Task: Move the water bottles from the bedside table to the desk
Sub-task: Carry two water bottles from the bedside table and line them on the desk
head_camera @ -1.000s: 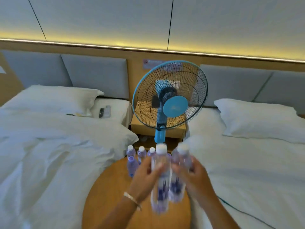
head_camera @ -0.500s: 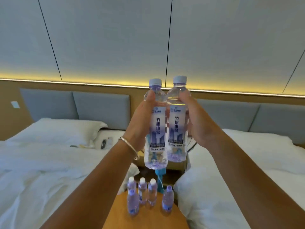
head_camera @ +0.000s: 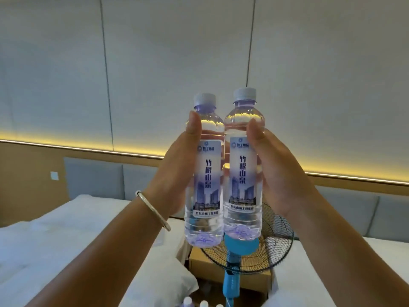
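While we hold two water bottles up at eye level, the left hand is wrapped round the left bottle, thumb high on its shoulder, and the right hand is wrapped round the right bottle the same way. Each grip is clamped on its own bottle. Both bottles are upright, side by side, touching or nearly so, in the air and off any bench.

We judge this as the carry step: two bottles picked up, not yet delivered. More bottle caps peek in at the bottom edge, so more stay to be moved. No desk is in view, so the next move calls for turning away from the beds and finding it, then setting both bottles down upright without knocking them together.

Labels face us: white-to-purple with a city skyline, and big vertical characters that look like 竹根山泉. A small logo line sits on top and a line of small characters at the bottom, both too blurred to read. Caps are pale lilac.

Behind: a blue pedestal fan, a wooden nightstand, a white bed, and a metal bangle on the left wrist.
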